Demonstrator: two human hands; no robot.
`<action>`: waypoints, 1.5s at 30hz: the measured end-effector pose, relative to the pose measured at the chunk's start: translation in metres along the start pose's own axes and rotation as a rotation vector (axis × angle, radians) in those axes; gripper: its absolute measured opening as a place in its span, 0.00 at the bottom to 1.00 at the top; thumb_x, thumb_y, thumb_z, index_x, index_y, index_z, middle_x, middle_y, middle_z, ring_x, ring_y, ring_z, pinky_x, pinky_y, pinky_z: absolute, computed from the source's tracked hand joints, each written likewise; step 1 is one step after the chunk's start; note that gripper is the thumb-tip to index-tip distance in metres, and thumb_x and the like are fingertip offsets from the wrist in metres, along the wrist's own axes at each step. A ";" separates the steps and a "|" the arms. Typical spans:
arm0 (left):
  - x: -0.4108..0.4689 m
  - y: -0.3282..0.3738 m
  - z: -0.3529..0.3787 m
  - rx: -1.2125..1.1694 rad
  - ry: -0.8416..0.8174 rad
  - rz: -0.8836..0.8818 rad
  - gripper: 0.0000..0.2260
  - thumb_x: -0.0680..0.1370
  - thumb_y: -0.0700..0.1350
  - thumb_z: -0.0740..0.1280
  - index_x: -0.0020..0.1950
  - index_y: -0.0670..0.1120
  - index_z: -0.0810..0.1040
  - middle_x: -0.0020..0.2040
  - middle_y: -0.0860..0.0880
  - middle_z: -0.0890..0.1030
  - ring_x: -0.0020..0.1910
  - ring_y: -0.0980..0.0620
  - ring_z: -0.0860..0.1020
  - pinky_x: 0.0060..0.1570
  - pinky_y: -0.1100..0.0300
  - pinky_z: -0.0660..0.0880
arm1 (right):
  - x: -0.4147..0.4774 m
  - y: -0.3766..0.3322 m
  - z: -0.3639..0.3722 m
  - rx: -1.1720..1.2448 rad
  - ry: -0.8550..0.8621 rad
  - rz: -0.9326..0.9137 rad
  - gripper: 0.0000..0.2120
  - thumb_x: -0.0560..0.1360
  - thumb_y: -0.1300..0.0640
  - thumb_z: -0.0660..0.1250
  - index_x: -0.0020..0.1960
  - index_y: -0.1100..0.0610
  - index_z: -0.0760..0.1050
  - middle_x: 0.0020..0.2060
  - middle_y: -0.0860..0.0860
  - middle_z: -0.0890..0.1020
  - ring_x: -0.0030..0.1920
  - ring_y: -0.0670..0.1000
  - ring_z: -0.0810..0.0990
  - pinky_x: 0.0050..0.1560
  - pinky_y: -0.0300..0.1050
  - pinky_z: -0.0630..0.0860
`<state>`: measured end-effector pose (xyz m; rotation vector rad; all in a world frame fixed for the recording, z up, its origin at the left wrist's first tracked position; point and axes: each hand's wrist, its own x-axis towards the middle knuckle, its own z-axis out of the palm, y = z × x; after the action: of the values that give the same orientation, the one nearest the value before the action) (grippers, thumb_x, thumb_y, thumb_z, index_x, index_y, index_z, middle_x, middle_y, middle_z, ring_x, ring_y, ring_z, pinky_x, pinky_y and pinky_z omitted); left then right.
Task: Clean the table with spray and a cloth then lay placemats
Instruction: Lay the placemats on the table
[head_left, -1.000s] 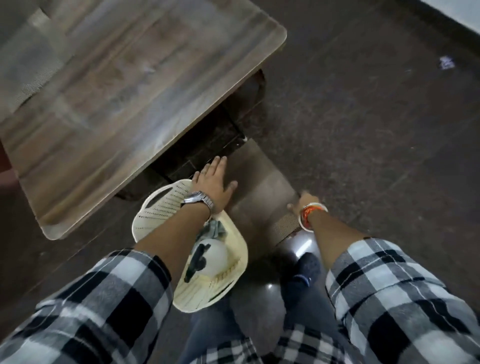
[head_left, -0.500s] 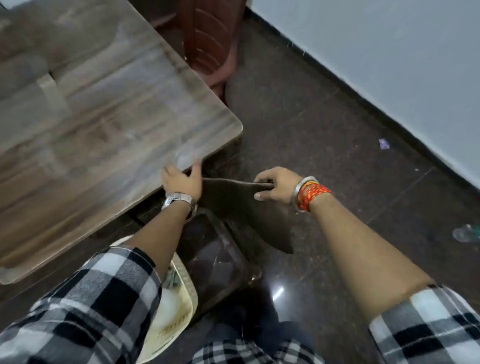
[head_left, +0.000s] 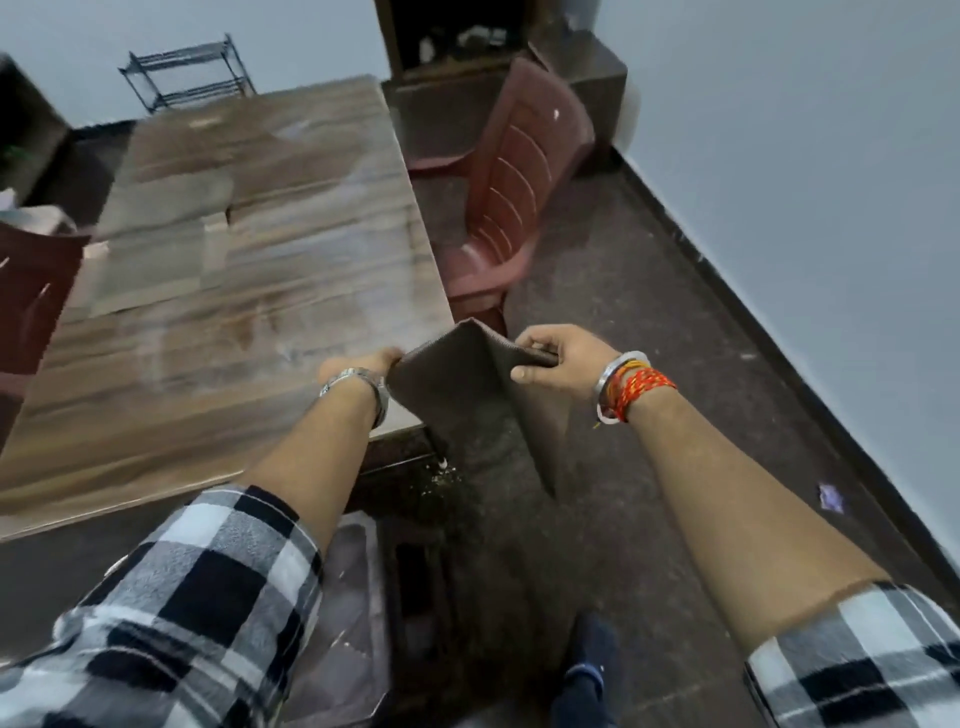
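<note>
Wooden table (head_left: 234, 312) noted ahead-left. A maroon plastic chair (head_left: 519, 182) is drawn up at its right side, a second chair (head_left: 31, 291) at its left, a wire rack (head_left: 187, 73) by the far wall. Pale mats (head_left: 156, 244), blurred, are laid on the tabletop. A dark brown woven placemat (head_left: 457, 384) is held at the table's near right corner, buckled into a ridge, its lower part hanging floorward. Its left edge is gripped by the left hand (head_left: 358, 364); its top edge is pinched by the right hand (head_left: 556, 358).
</note>
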<state>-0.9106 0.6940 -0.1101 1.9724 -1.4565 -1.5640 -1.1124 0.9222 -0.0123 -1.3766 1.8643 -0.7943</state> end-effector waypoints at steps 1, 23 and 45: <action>-0.014 0.013 0.005 -0.003 -0.050 -0.009 0.33 0.52 0.58 0.79 0.51 0.42 0.80 0.47 0.45 0.82 0.47 0.47 0.80 0.47 0.57 0.78 | 0.003 0.004 -0.013 -0.016 -0.013 -0.015 0.04 0.75 0.56 0.71 0.45 0.50 0.76 0.34 0.43 0.78 0.35 0.42 0.75 0.40 0.38 0.70; -0.070 0.149 -0.019 -0.333 0.032 -0.111 0.05 0.75 0.43 0.68 0.40 0.47 0.75 0.32 0.54 0.78 0.30 0.57 0.73 0.34 0.62 0.66 | 0.126 0.035 -0.124 -0.028 0.028 -0.134 0.05 0.77 0.55 0.67 0.52 0.48 0.77 0.39 0.45 0.79 0.39 0.45 0.77 0.38 0.38 0.72; 0.103 0.275 -0.043 -0.541 0.203 0.144 0.32 0.60 0.52 0.80 0.58 0.38 0.77 0.49 0.39 0.83 0.39 0.44 0.83 0.39 0.51 0.79 | 0.407 -0.008 -0.135 0.209 -0.131 -0.048 0.07 0.79 0.56 0.66 0.56 0.53 0.75 0.45 0.52 0.80 0.37 0.46 0.78 0.27 0.32 0.75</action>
<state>-1.0318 0.4648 0.0346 1.6126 -0.9439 -1.4509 -1.3030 0.5382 0.0062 -1.3117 1.6051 -0.8747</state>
